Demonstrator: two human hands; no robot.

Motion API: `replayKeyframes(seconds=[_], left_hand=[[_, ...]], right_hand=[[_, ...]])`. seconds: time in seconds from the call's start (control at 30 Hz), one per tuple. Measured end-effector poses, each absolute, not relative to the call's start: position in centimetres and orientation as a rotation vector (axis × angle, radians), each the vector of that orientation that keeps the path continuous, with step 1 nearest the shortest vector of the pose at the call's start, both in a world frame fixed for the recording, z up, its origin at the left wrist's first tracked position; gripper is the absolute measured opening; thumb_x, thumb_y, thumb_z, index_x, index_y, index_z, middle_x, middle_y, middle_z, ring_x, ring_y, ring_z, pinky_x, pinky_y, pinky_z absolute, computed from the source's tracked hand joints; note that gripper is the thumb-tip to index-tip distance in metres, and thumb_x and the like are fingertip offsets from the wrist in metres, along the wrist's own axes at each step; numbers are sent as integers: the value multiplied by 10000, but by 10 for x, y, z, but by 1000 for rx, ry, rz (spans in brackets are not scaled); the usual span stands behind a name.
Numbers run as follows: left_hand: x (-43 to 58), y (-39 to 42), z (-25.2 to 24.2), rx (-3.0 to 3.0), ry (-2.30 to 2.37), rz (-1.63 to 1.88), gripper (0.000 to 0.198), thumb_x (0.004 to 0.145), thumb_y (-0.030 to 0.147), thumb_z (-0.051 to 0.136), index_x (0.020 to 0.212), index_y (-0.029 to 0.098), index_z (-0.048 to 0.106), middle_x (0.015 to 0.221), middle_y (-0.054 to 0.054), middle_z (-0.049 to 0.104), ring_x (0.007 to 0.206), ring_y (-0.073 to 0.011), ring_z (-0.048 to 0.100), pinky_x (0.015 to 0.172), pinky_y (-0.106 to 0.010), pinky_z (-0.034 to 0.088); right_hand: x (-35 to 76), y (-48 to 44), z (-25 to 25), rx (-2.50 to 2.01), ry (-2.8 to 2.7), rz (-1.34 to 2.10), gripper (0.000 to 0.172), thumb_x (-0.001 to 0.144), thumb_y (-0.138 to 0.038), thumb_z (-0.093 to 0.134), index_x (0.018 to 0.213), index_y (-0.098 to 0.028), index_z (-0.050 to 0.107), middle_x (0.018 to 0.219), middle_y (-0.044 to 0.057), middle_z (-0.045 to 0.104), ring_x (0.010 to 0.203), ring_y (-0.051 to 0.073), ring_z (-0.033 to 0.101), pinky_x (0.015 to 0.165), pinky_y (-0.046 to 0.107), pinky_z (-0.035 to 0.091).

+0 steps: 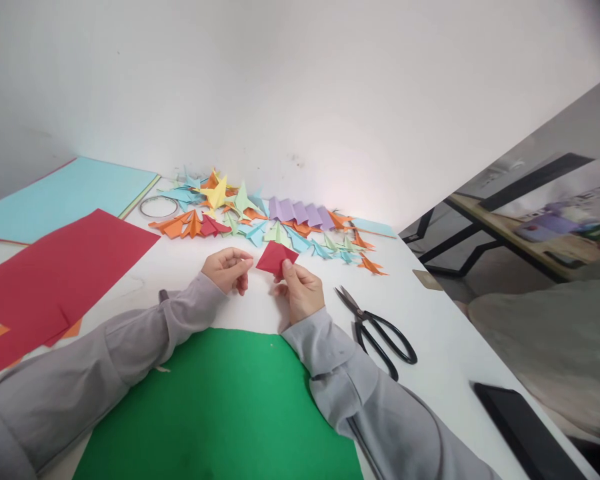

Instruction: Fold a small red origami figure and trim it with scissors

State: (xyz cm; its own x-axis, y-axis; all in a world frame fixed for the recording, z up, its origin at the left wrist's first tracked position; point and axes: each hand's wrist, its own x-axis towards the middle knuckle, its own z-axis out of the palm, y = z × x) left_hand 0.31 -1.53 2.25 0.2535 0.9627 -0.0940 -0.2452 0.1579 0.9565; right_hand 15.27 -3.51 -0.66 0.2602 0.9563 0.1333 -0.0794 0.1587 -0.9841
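My right hand (301, 291) pinches a small folded red paper (275, 257) by its lower edge, thumb on top, holding it just above the white table (440, 320). My left hand (227, 269) sits to the left of the paper with its fingers curled; its fingertips come close to the paper's left corner, and I cannot tell if they touch it. Both arms wear grey sleeves and rest over a large green paper sheet (220, 413).
A heap of folded paper figures (260, 217) in several colours lies along the wall. Black scissors (380, 330) lie right of my right hand. A red sheet (55, 273) and a light blue sheet (65, 197) lie at left, a tape ring (159, 207) behind. A dark flat object (525, 433) sits at the table's right edge.
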Motion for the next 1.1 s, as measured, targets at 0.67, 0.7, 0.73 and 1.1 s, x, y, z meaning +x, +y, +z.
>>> replayKeyframes(seconds=[0.67, 0.7, 0.73, 1.1], left_hand=[[3, -20, 12, 1554, 861, 1262, 401, 592, 91, 627, 984, 160, 674, 1015, -97, 591, 802, -157, 604, 562, -218, 530], [4, -21, 13, 1546, 849, 1267, 379, 598, 99, 625, 969, 156, 680, 1008, -99, 591, 834, -170, 600, 584, -227, 535], [4, -22, 14, 1534, 835, 1279, 336, 611, 120, 626, 939, 151, 689, 989, -99, 596, 844, -177, 597, 590, -235, 539], [7, -22, 11, 1411, 773, 1284, 196, 674, 227, 658, 849, 146, 695, 907, -56, 613, 557, -85, 611, 536, -232, 544]], right_hand=[[145, -45, 8, -1011, -1131, 1056, 313, 633, -334, 712, 916, -207, 668, 689, 12, 619, 575, 114, 528, 407, 203, 405], [145, -45, 8, -1025, -1113, 1055, 267, 638, -346, 708, 857, -197, 679, 678, 17, 622, 575, 117, 529, 409, 209, 410], [146, -45, 7, -1039, -1086, 1063, 244, 643, -361, 701, 816, -190, 683, 670, 21, 625, 571, 121, 531, 410, 216, 417], [153, -36, -7, -1050, -954, 1085, 133, 615, -243, 672, 727, -177, 700, 592, 5, 630, 419, 90, 472, 371, 230, 366]])
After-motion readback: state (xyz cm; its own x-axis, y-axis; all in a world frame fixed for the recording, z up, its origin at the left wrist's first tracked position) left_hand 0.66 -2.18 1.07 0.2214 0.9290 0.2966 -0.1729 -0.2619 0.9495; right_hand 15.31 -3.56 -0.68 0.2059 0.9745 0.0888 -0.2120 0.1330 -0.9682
